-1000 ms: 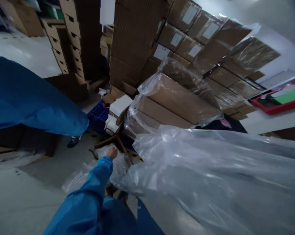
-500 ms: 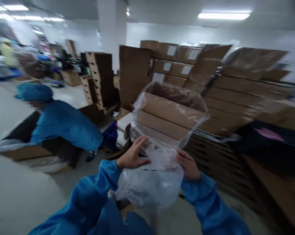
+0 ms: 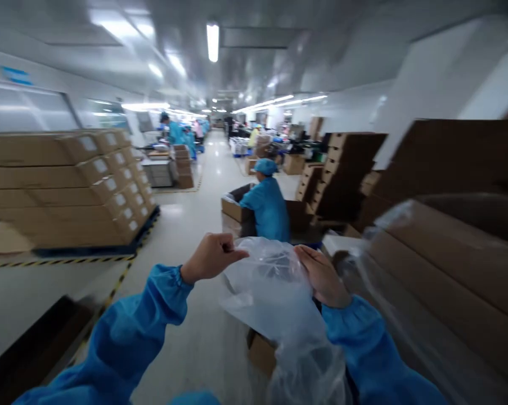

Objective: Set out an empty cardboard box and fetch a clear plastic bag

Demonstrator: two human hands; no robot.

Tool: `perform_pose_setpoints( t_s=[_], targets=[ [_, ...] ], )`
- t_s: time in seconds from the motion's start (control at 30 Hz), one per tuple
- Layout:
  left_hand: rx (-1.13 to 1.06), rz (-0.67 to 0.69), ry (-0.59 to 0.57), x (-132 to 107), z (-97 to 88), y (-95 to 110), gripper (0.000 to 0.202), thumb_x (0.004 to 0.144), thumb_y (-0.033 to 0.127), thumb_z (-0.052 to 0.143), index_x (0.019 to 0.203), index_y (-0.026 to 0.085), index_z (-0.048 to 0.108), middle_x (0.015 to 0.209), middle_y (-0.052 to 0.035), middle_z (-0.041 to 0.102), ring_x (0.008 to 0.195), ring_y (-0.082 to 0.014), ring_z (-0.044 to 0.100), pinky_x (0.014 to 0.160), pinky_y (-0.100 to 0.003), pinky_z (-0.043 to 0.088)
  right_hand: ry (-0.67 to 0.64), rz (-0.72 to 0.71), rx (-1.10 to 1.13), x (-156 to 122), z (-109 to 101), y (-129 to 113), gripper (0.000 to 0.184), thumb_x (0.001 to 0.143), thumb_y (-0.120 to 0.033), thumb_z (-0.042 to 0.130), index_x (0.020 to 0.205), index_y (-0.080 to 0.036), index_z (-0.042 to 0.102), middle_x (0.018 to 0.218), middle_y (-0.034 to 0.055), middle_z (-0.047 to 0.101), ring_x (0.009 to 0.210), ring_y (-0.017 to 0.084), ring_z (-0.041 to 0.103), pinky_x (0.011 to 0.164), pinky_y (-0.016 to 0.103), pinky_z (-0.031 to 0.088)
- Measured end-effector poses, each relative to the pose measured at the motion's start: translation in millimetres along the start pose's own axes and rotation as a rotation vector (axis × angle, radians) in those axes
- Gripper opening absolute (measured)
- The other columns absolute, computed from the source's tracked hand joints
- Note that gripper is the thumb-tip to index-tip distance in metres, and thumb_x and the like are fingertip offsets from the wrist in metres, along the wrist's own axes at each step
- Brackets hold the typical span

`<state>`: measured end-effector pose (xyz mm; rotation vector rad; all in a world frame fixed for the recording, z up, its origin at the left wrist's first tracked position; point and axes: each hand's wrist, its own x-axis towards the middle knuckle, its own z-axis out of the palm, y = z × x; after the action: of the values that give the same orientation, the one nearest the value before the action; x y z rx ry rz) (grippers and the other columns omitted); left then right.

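Together, left hand (image 3: 210, 259) and right hand (image 3: 323, 277) grip a plastic bag (image 3: 274, 295).

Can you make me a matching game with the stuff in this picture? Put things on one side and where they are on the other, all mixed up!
Things:
1. clear plastic bag
2. stacked cardboard boxes
3. co-worker in blue
4. plastic-wrapped box

Places:
A. far left, on a pallet
B. right side, close by
C. between the left hand and right hand
D. middle, behind the bag

Pairs: 1-C, 2-A, 3-D, 4-B
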<state>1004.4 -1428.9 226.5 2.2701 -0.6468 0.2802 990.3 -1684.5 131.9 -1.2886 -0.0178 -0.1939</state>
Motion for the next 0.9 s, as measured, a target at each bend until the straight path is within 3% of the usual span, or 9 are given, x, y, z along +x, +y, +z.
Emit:
perform_pose_setpoints(
  t_s=[0.07,0.13,0.3,0.43,0.53,0.63,0.7,0.77,0.9],
  targets=[
    [0.082,-0.051,0.034,-51.2,-42.8,-4.0,0.052,0.082,0.055,0.056,0.053,0.017,0.038,0.048,0.0066,0.03,0.05,-0.0063,0.026,0.047,-0.02,0.021,-0.147,-0.082,-0.158,-5.4,56.9,3.7,0.056,0.064,-0.07,0.071,0.06,-0.018,0.053,0.052,-0.0049,0.042,0.049,0.008,0.037,0.044,0.02,0.03],
    [0.116,-0.131,0.049,-107.4,-83.6,-14.9,0.05,0.089,0.053,0.043,0.056,0.016,0.046,0.049,0.0054,0.031,0.051,-0.0073,0.03,0.048,-0.022,0.023,-0.262,-0.216,-0.311,-17.9,117.8,11.8,0.055,0.073,-0.07,0.061,0.06,-0.018,0.053,0.054,-0.0036,0.043,0.053,0.009,0.037,0.047,0.022,0.03],
    [-0.084,-0.382,0.157,-275.0,-185.7,-55.1,0.05,0.087,0.059,0.039,0.072,0.014,0.056,0.055,0.0039,0.038,0.053,-0.0091,0.035,0.05,-0.023,0.027,-0.491,-0.409,-0.481,-81.5,286.4,52.0,0.047,0.084,-0.061,0.049,0.075,-0.017,0.062,0.068,0.0015,0.058,0.067,0.015,0.049,0.061,0.026,0.038],
    [-0.154,-0.519,0.306,-421.9,-262.3,-83.1,0.046,0.084,0.057,0.042,0.074,0.014,0.055,0.058,0.0031,0.039,0.055,-0.0092,0.034,0.051,-0.024,0.026,-0.615,-0.407,-0.391,-169.9,431.5,82.5,0.055,0.084,-0.069,0.044,0.082,-0.017,0.062,0.069,0.0016,0.058,0.063,0.015,0.049,0.06,0.027,0.037],
    [-0.045,-0.57,0.436,-523.6,-312.9,-97.0,0.036,0.082,0.049,0.046,0.07,0.015,0.051,0.063,0.0018,0.043,0.061,-0.0096,0.036,0.056,-0.023,0.029,-0.866,-0.534,-0.425,-250.1,535.9,93.1,0.066,0.072,-0.08,0.049,0.082,-0.016,0.061,0.067,0.0011,0.056,0.061,0.015,0.047,0.059,0.028,0.037],
    [0.049,-0.653,0.565,-605.5,-355.6,-105.7,0.034,0.085,0.045,0.045,0.066,0.017,0.042,0.061,0.0033,0.038,0.06,-0.0092,0.033,0.054,-0.023,0.026,-1.082,-0.609,-0.579,-321.6,628.6,104.4,0.054,0.073,-0.07,0.059,0.073,-0.016,0.061,0.062,-0.0004,0.053,0.061,0.014,0.047,0.06,0.027,0.035],
    [0.086,-0.693,0.637,-647.4,-379.8,-112.5,0.035,0.087,0.045,0.044,0.065,0.017,0.04,0.06,0.0037,0.036,0.059,-0.0091,0.032,0.053,-0.024,0.024,-1.21,-0.544,-0.579,-355.3,681.4,116.9,0.046,0.078,-0.062,0.056,0.068,-0.016,0.06,0.06,-0.0009,0.05,0.06,0.013,0.045,0.058,0.026,0.034],
    [0.05,-0.731,0.708,-680.9,-401.7,-122.7,0.037,0.088,0.047,0.043,0.065,0.018,0.039,0.06,0.0039,0.035,0.058,-0.009,0.031,0.052,-0.024,0.023,-1.37,-0.391,-0.476,-376.1,727.4,132.4,0.044,0.078,-0.059,0.057,0.069,-0.016,0.062,0.061,-0.0003,0.053,0.061,0.013,0.046,0.057,0.025,0.035],
    [-0.136,-0.805,0.88,-727.7,-445.6,-149.5,0.043,0.086,0.057,0.045,0.066,0.019,0.037,0.059,0.0052,0.032,0.054,-0.008,0.028,0.049,-0.023,0.021,-1.625,0.133,-0.167,-391.6,807.5,163.4,0.044,0.072,-0.058,0.069,0.07,-0.014,0.067,0.067,0.0025,0.061,0.064,0.013,0.051,0.062,0.025,0.041]
  ],
)
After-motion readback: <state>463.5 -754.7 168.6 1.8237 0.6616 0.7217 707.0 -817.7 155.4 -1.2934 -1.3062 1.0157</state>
